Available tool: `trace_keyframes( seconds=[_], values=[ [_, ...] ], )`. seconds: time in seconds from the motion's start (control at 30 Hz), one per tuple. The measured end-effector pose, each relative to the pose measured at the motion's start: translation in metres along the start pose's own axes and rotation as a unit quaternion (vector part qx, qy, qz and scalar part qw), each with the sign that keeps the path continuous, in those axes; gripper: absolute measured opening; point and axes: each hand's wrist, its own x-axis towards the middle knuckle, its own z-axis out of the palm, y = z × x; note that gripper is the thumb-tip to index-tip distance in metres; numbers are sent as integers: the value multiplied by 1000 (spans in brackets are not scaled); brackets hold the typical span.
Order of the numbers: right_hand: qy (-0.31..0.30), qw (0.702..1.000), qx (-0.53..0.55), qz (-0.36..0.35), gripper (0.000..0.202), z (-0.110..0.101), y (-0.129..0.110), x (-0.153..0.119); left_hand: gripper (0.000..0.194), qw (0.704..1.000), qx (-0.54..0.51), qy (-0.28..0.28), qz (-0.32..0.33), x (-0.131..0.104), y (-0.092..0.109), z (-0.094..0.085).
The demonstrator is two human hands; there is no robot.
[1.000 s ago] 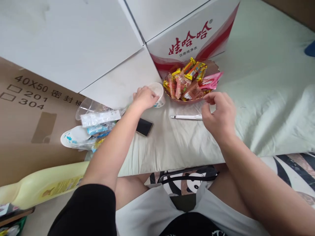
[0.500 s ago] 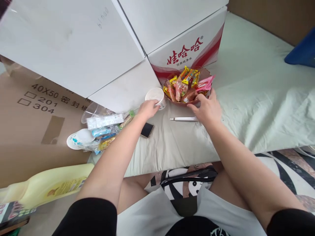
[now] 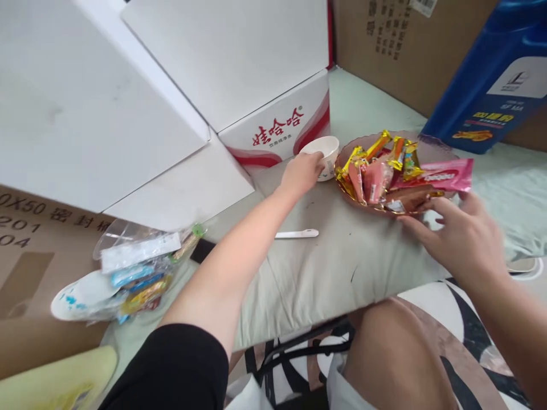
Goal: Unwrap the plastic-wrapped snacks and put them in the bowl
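My left hand [image 3: 302, 172] is closed on the near rim of a white paper bowl [image 3: 328, 154], which stands upright against the left side of a snack dish. That dish, a pinkish see-through bowl [image 3: 359, 200] with a wavy rim, holds several wrapped snacks [image 3: 378, 179] in yellow, pink and brown packets. At its near right edge, my right hand [image 3: 461, 236] grips the rim between thumb and fingers. A long pink packet [image 3: 447, 175] sticks out over the rim there. On the cloth below lies a slim white pen-like stick [image 3: 299, 234], partly behind my left forearm.
White cartons [image 3: 273, 131] are stacked behind. A blue jug [image 3: 478, 108] stands at back right by a brown box [image 3: 384, 34]. Left lie bagged small packets [image 3: 145, 279], a white oval lid-like piece [image 3: 81, 296], a dark phone [image 3: 201, 250] and a yellow bottle [image 3: 64, 381].
Both hands have slid the snack dish and the paper bowl to the right, past the carton's corner. The stick now lies left of the dish. My view has turned right, showing the blue jug.
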Motion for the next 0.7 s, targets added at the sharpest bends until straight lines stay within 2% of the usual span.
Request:
trace_keyframes(
  seconds=[0.1,0.2,0.27,0.33,0.37,0.43,0.57,0.63,0.7],
  values=[
    [23,1000,-1,11,47,0,17,1,17,999,-3,11,47,68,22,21],
    [46,999,15,0,51,6,24,7,17,996,-7,26,82,132,32,39],
    [51,999,13,-8,58,9,25,13,31,991,-32,98,88,159,30,51],
    [33,999,0,-17,64,10,26,20,45,980,-64,171,81,165,20,61],
    [20,1000,-10,-21,66,10,25,23,47,977,-78,186,74,159,12,66],
    [-9,999,-47,-12,63,9,20,33,39,978,-100,167,70,130,-8,73],
    [-107,984,-133,50,56,9,-6,63,32,988,-95,106,50,42,-49,78],
    [-130,980,-134,62,55,14,-23,81,33,994,-79,71,24,4,-60,78],
    [-126,982,-125,71,54,23,-38,99,38,997,-66,41,11,-20,-65,76]
  ],
)
